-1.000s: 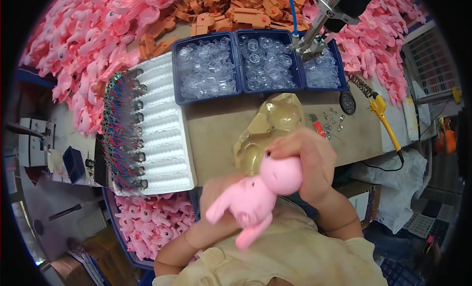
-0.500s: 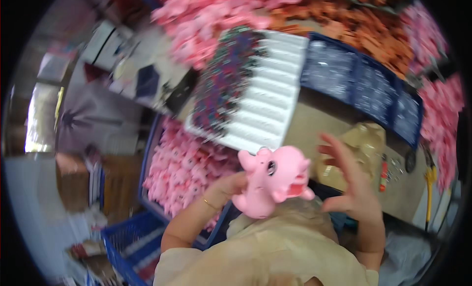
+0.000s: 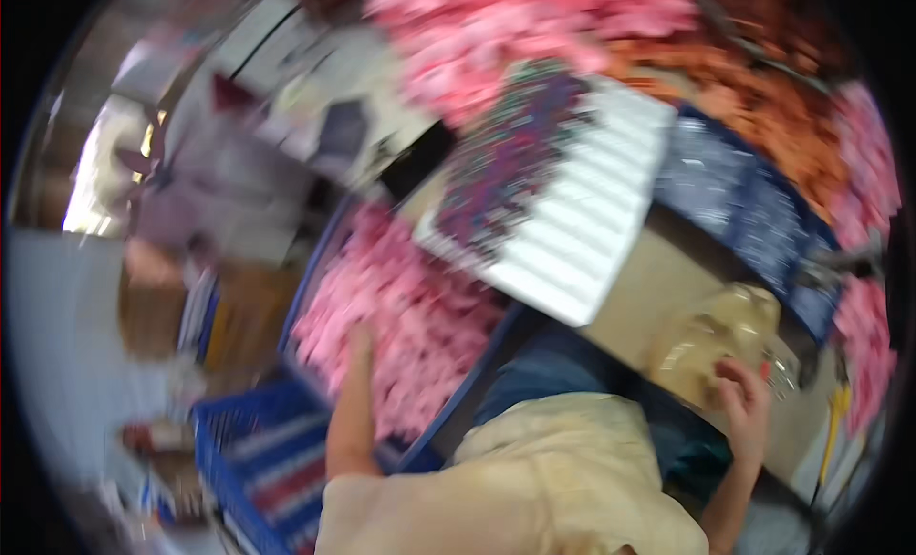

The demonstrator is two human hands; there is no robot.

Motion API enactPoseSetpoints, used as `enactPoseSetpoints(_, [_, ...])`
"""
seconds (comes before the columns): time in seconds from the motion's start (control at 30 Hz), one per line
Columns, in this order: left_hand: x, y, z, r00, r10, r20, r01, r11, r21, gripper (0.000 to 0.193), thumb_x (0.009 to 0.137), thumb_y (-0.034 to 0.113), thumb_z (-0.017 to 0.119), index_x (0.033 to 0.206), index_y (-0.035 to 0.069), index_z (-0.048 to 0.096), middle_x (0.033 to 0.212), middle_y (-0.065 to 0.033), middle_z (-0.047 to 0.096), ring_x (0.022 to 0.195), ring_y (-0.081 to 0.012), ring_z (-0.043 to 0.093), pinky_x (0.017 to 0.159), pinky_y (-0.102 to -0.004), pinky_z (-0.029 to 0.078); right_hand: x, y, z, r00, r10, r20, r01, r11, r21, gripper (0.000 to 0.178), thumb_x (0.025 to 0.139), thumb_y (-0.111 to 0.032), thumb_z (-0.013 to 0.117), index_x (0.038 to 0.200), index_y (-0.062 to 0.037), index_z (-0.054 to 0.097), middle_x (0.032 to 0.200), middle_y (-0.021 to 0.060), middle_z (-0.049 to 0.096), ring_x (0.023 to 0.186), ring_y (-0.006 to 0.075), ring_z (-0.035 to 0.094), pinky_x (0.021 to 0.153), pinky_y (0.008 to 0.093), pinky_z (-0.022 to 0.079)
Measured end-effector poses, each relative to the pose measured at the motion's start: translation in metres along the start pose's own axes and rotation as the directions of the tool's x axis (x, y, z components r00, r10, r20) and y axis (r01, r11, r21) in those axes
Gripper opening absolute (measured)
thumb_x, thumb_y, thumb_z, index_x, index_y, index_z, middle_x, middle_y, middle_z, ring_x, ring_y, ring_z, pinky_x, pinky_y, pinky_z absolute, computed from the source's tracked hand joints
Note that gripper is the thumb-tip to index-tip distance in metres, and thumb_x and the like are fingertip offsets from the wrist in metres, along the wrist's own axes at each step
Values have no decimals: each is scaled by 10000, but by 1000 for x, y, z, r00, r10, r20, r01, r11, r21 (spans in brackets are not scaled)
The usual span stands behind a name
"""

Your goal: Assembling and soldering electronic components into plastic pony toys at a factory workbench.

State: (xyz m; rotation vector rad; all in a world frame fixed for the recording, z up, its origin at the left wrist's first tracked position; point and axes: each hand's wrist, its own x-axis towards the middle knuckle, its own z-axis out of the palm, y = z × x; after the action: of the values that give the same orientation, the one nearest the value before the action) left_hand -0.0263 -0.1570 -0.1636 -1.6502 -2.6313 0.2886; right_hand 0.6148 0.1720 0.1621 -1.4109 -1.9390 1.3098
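Note:
My left arm reaches into a bin of pink toy figures [image 3: 410,316] on the left. My left hand [image 3: 361,343] is down among the toys there; its fingers are blurred and partly lost against the pink, so whether it grips one cannot be told. Over the table at the right, my right hand [image 3: 746,402] is raised with bent fingers slightly apart and nothing visible in it. Beside that hand lies a crumpled, clear yellowish plastic bag [image 3: 711,340]. A white ridged tray [image 3: 601,221] stands ahead, its left part covered with small dark multicoloured pieces [image 3: 510,164].
Blue bins [image 3: 754,211] of clear pieces stand behind the table's right side. Heaps of pink parts [image 3: 534,30] and orange parts [image 3: 744,97] lie at the back. A blue crate [image 3: 258,460] sits at lower left. A yellow-handled tool [image 3: 835,421] is at the far right.
The pink toy that was in my left hand is out of it, and that hand has moved left into the bin. My right hand has moved down and right. The view has turned.

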Motion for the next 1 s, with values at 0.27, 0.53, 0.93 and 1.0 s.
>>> enactPoseSetpoints(0.27, [94, -28, -99, 664, 630, 403, -688, 726, -2, 245, 708, 310, 666, 750, 70, 690, 757, -116, 662, 763, -274, 634, 682, -384, 492, 47, 19, -64, 662, 61, -747, 180, 955, 237, 94, 883, -92, 550, 886, -4, 585, 657, -20, 516, 571, 48, 483, 516, 191, 392])
enactPoseSetpoints(0.53, [146, 202, -460, 557, 607, 566, -94, 724, -684, 305, 799, 280, 659, 1008, 62, 611, 875, -116, 632, 724, -204, 623, 674, -308, 471, 261, 99, -222, 741, -224, -633, -293, 740, -605, 192, 742, -162, 568, 818, -15, 666, 802, 197, 647, 720, 340, 640, 653, 441, 501])
enactPoseSetpoints(0.93, [374, 504, -443, 780, 586, -219, -590, 573, -569, 374, 772, 279, 649, 1013, 0, 585, 836, -173, 637, 833, -281, 639, 757, -347, 498, 289, 188, -317, 854, 121, -505, -505, 425, -752, 620, 815, -233, 522, 1384, -122, 305, 1201, 230, 531, 1079, 337, 551, 903, 453, 436])
enactPoseSetpoints(1.0, [379, 562, -447, 779, 622, -83, -581, 664, -471, 392, 745, 312, 656, 987, 11, 588, 861, -181, 635, 820, -302, 638, 722, -373, 506, 253, 200, -360, 803, 294, -519, -597, 387, -703, 747, 816, -252, 552, 1436, -155, 146, 1202, 230, 529, 1098, 331, 537, 942, 427, 411])
